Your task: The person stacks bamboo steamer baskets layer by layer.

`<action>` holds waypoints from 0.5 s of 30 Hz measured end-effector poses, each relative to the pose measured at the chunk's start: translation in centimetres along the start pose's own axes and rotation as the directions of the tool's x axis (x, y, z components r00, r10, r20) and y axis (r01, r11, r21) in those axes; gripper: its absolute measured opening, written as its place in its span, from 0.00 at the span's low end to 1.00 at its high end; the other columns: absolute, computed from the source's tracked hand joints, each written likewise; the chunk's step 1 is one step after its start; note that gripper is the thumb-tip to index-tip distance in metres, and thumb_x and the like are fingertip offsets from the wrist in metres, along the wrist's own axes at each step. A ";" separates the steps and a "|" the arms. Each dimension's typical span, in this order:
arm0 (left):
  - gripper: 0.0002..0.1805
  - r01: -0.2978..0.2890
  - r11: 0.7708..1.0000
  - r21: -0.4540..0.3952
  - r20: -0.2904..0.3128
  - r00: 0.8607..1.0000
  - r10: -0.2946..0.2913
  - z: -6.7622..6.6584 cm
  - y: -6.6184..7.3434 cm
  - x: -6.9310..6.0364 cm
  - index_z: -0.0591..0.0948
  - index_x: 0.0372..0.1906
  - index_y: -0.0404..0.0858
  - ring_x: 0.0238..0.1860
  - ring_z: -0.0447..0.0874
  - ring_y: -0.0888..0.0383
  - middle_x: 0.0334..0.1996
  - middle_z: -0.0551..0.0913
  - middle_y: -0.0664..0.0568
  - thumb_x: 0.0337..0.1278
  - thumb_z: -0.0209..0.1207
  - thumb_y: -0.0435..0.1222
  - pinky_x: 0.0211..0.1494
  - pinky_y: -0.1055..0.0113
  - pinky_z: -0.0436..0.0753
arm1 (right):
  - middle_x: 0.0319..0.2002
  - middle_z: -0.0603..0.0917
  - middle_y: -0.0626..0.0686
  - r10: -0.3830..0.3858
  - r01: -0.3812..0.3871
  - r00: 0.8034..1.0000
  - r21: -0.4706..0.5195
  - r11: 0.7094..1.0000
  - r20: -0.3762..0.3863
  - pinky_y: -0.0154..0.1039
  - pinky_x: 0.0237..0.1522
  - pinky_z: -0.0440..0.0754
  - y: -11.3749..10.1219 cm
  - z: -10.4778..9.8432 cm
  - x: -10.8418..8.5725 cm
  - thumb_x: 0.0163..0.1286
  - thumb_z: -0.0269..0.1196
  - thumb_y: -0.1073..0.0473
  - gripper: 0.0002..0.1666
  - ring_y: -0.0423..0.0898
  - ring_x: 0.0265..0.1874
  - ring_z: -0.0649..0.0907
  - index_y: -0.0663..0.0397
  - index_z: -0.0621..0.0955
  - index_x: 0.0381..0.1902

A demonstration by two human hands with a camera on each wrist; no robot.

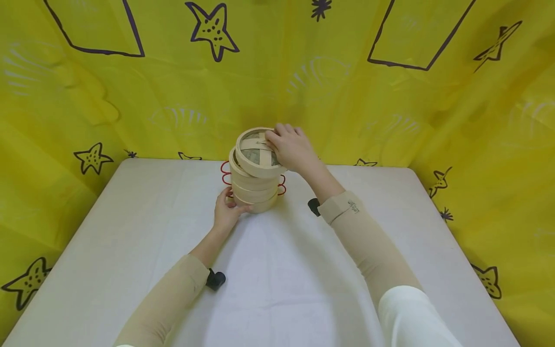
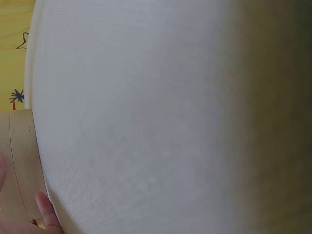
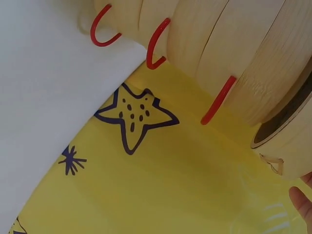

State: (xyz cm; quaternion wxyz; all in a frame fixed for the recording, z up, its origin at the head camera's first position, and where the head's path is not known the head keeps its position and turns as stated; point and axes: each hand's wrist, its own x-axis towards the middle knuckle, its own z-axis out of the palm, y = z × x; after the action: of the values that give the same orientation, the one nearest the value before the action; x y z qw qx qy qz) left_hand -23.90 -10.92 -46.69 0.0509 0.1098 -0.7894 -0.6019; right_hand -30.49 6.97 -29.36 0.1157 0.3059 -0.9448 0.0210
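A stack of round bamboo steamer baskets (image 1: 255, 195) with red side handles stands near the back of the table. Its bamboo lid (image 1: 250, 156) sits askew on top, tilted toward the front. In the right wrist view, a dark gap shows between the lid (image 3: 287, 141) and the top basket (image 3: 265, 73). My right hand (image 1: 292, 147) holds the lid by the loop at its middle, the fingertips partly hidden. Low on the left side, my left hand (image 1: 227, 209) grips the bottom basket, thumb across the front; in the left wrist view, a finger (image 2: 46, 209) touches the basket wall (image 2: 22, 161).
A white cloth (image 1: 277, 289) covers the table. Yellow curtains (image 1: 260, 86) with drawn stars and shells hang close behind the stack and along both sides. Small black cameras (image 1: 215, 279) are worn on both wrists.
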 end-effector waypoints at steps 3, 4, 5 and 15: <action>0.46 0.005 1.000 -0.002 0.001 1.000 -0.005 0.0 0.0 0.1 0.61 0.65 0.38 0.46 0.67 0.48 0.57 0.64 0.43 0.36 0.72 0.32 0.50 0.60 0.71 | 0.41 0.68 0.51 -0.004 0.004 1.000 -0.017 1.000 0.002 0.48 0.52 0.64 -0.4 0.0 0.4 0.74 0.41 0.48 0.13 0.51 0.49 0.69 0.48 0.69 0.44; 0.46 0.007 1.000 -0.002 0.001 1.000 -0.007 -0.1 0.0 0.1 0.61 0.65 0.38 0.46 0.67 0.48 0.57 0.64 0.43 0.36 0.72 0.32 0.50 0.60 0.71 | 0.41 0.68 0.51 -0.004 0.004 1.000 -0.024 1.000 0.005 0.48 0.52 0.64 -0.5 0.0 0.5 0.74 0.41 0.48 0.13 0.51 0.49 0.69 0.47 0.69 0.44; 0.46 0.006 1.000 0.000 0.002 1.000 -0.006 -0.1 0.0 0.1 0.61 0.65 0.38 0.46 0.67 0.48 0.57 0.64 0.43 0.36 0.72 0.32 0.51 0.60 0.71 | 0.41 0.68 0.51 -0.004 0.004 1.000 -0.029 1.000 0.010 0.48 0.52 0.64 -0.6 0.1 0.7 0.74 0.40 0.48 0.13 0.51 0.49 0.68 0.47 0.69 0.45; 0.45 0.004 1.000 -0.005 0.012 1.000 -0.004 -0.1 0.0 0.0 0.61 0.65 0.38 0.48 0.67 0.48 0.56 0.64 0.43 0.37 0.71 0.33 0.52 0.59 0.70 | 0.46 0.68 0.52 0.005 -0.003 0.999 -0.047 0.999 0.054 0.48 0.54 0.63 -1.3 0.3 1.6 0.74 0.39 0.48 0.16 0.51 0.51 0.67 0.44 0.69 0.50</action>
State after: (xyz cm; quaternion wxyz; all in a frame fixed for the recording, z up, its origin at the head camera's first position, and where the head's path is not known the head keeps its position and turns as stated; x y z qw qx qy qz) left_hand -23.84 -11.03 -46.71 0.0455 0.1075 -0.7878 -0.6047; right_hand -31.04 5.02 -29.36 0.0970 0.3017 -0.9484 -0.0091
